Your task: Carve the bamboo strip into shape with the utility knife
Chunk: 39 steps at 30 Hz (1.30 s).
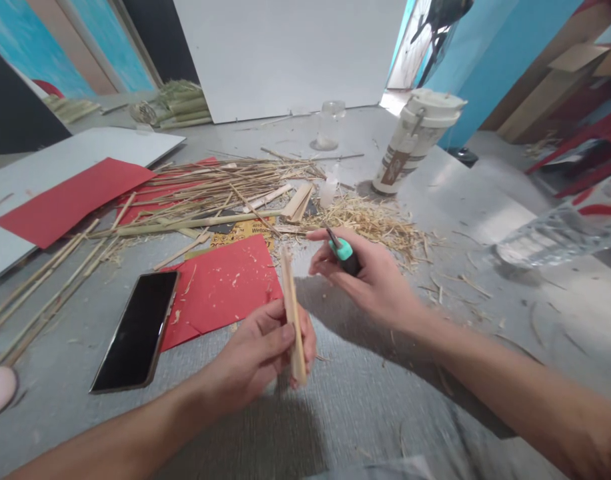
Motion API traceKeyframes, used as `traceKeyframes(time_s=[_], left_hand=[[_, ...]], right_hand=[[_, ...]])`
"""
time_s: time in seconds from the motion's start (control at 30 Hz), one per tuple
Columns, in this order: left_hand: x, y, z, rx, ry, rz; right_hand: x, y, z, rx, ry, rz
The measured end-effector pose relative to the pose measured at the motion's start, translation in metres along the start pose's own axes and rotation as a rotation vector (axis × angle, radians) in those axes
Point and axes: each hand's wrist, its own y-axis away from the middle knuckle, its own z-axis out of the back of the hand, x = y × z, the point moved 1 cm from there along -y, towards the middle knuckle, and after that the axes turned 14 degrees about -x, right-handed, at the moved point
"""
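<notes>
My left hand (258, 353) is closed round a flat strip of split bamboo (291, 310), held upright over the grey floor. My right hand (368, 277) grips a small cutter with a teal and black handle (343, 251), its short blade pointing up and left, a little to the right of the strip's top end. The blade and the strip are apart.
A red sheet (225, 287) and a dark phone (138, 330) lie left of my hands. Bamboo stalks (185, 200) and shavings (370, 223) are spread beyond. A lidded tumbler (415, 143), a glass jar (329, 125), and a plastic bottle (550, 237) stand to the right.
</notes>
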Motion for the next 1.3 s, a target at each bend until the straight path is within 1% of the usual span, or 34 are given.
traceKeyframes(time_s=[0.03, 0.07, 0.13, 0.2, 0.3, 0.4, 0.57, 0.7, 0.83, 0.97, 1.03, 1.07, 1.13, 1.2, 1.23, 1.27, 1.3], left_hand=[[-0.001, -0.001, 0.0, -0.051, -0.016, -0.024], [-0.001, -0.001, 0.0, -0.095, -0.031, -0.05], [-0.003, -0.003, -0.001, -0.171, -0.06, -0.098], [-0.005, -0.004, -0.001, -0.229, -0.086, -0.143], [-0.007, -0.004, -0.002, -0.271, -0.124, -0.177], [-0.006, -0.004, -0.001, -0.274, -0.161, -0.187], [-0.004, -0.002, 0.0, -0.28, -0.177, -0.195], [-0.003, -0.001, -0.001, -0.313, -0.167, -0.179], [-0.002, 0.001, -0.005, -0.37, -0.155, -0.152], [0.0, 0.004, -0.011, -0.37, -0.123, -0.136], [0.005, 0.009, -0.014, -0.37, -0.121, -0.128], [0.009, 0.012, -0.015, -0.359, -0.124, -0.114], [0.021, 0.018, -0.018, -0.274, -0.136, -0.059], [0.03, 0.023, -0.02, -0.08, -0.156, 0.035], [0.032, 0.025, -0.02, -0.003, -0.173, 0.06], [0.03, 0.024, -0.019, -0.067, -0.197, 0.037], [0.026, 0.022, -0.017, -0.168, -0.218, -0.018]], right_hand=[[-0.002, -0.001, 0.003, -0.033, 0.129, 0.064], [-0.003, -0.002, 0.006, -0.027, 0.229, 0.135], [-0.006, -0.004, 0.011, 0.073, 0.316, 0.264], [-0.008, -0.005, 0.015, 0.174, 0.317, 0.337], [-0.008, -0.004, 0.015, 0.276, 0.312, 0.378], [-0.005, -0.003, 0.011, 0.358, 0.295, 0.4], [-0.006, 0.0, 0.005, 0.41, 0.268, 0.395], [-0.011, 0.002, 0.002, 0.411, 0.274, 0.443], [-0.014, 0.004, -0.001, 0.377, 0.277, 0.509], [-0.011, 0.006, -0.003, 0.321, 0.322, 0.594], [-0.011, 0.005, -0.001, 0.291, 0.358, 0.583], [-0.012, 0.002, 0.001, 0.257, 0.381, 0.553], [-0.017, -0.005, 0.008, 0.133, 0.458, 0.448], [-0.024, -0.016, 0.019, -0.046, 0.557, 0.324], [-0.026, -0.02, 0.024, -0.124, 0.584, 0.281], [-0.028, -0.024, 0.028, -0.181, 0.594, 0.248], [-0.029, -0.026, 0.031, -0.212, 0.584, 0.242]])
